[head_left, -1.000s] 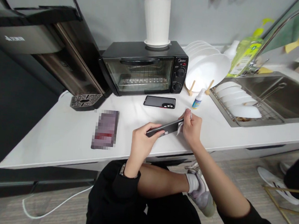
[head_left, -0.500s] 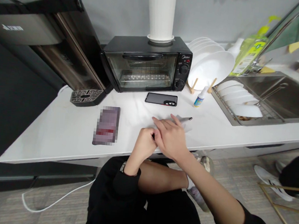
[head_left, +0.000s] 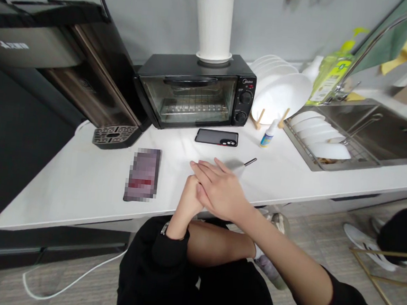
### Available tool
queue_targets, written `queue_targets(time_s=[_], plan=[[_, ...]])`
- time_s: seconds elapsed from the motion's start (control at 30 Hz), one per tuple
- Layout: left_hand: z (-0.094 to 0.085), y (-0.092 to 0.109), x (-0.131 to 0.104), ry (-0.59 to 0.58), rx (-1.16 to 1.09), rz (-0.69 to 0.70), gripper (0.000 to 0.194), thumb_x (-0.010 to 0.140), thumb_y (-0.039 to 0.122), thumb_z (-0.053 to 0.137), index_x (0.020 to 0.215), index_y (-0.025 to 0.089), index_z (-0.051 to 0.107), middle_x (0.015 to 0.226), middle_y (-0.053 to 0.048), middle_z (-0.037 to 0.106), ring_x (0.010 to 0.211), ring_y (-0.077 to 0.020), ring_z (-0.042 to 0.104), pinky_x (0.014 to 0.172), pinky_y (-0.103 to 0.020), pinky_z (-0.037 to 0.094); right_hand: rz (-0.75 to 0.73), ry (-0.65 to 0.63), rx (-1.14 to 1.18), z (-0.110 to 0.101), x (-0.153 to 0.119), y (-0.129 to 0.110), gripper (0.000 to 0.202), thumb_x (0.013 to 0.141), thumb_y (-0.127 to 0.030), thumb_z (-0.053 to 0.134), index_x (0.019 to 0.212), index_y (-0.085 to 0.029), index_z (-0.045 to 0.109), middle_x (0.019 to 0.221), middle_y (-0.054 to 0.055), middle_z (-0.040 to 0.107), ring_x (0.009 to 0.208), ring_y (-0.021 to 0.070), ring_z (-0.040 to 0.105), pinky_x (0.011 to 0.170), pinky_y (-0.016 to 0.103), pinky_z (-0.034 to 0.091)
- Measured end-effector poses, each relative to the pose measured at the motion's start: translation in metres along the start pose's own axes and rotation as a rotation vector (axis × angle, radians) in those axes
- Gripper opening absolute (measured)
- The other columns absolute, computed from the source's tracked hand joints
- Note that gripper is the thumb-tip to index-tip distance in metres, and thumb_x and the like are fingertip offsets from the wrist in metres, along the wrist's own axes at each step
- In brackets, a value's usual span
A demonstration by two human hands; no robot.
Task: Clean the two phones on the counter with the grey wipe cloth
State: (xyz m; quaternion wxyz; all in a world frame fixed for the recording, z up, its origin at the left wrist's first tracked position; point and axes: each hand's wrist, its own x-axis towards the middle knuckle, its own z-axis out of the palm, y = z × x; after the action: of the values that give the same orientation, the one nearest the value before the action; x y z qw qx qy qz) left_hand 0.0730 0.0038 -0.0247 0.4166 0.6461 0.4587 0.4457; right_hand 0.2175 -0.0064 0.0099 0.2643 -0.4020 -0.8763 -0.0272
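Right hand (head_left: 221, 192) now flat over phone (head_left: 247, 163), left hand (head_left: 189, 201) beneath.

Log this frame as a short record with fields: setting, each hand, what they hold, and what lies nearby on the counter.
setting: white counter beside a sink
left hand: under the right hand, grip on a phone, mostly hidden
right hand: laid flat over the phone, a white wipe beneath its fingers
nearby: black phone case, small dropper bottle, blurred device
behind: toaster oven, white plates in a rack
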Motion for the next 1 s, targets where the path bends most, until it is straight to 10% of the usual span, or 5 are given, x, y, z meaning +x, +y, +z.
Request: queue_targets(time_s=[0.23, 0.47, 0.7, 1.0], plan=[[0.007, 0.006, 0.003, -0.038, -0.155, -0.045, 0.032, 0.085, 0.037, 0.075, 0.107, 0.016, 0.083, 0.112, -0.007, 0.082, 0.101, -0.0241, 0.076, 0.096, -0.033, 0.058, 0.350, 0.036, -0.153, -0.014, 0.003, 0.050, 0.045, 0.106, -0.022, 0.037, 0.137, -0.013, 0.069, 0.140, 0.010, 0.071, 0.147, 0.0349, 0.050, 0.127, 0.065, 0.024], [-0.001, -0.005, 0.002, 0.038, -0.020, -0.010, 0.026, 0.084, 0.026, 0.066, 0.061, 0.014, 0.072, 0.066, -0.005, 0.075, 0.067, -0.0189, 0.066, 0.058, -0.024, 0.050, -0.021, -0.008, -0.052, 0.003, 0.010, -0.006, 0.055, 0.107, -0.028, 0.035, 0.158, -0.009, 0.046, 0.154, 0.011, 0.060, 0.149, 0.0259, 0.049, 0.128, 0.050, 0.030], [0.006, 0.004, 0.003, -0.052, -0.168, -0.031, 0.032, 0.087, 0.034, 0.073, 0.112, 0.017, 0.083, 0.112, -0.006, 0.082, 0.107, -0.0233, 0.074, 0.100, -0.030, 0.056, 0.344, -0.038, -0.197, -0.018, 0.009, 0.065, 0.050, 0.106, -0.021, 0.034, 0.148, -0.009, 0.059, 0.142, 0.015, 0.069, 0.146, 0.0322, 0.053, 0.125, 0.060, 0.030], [-0.004, -0.003, 0.002, 0.019, 0.018, -0.013, 0.024, 0.084, 0.025, 0.067, 0.068, 0.011, 0.078, 0.068, -0.005, 0.076, 0.063, -0.0174, 0.065, 0.055, -0.023, 0.047, 0.077, -0.023, -0.053, 0.003, 0.016, -0.005, 0.049, 0.107, -0.026, 0.038, 0.149, -0.010, 0.058, 0.146, 0.011, 0.068, 0.144, 0.0267, 0.055, 0.126, 0.049, 0.033]])
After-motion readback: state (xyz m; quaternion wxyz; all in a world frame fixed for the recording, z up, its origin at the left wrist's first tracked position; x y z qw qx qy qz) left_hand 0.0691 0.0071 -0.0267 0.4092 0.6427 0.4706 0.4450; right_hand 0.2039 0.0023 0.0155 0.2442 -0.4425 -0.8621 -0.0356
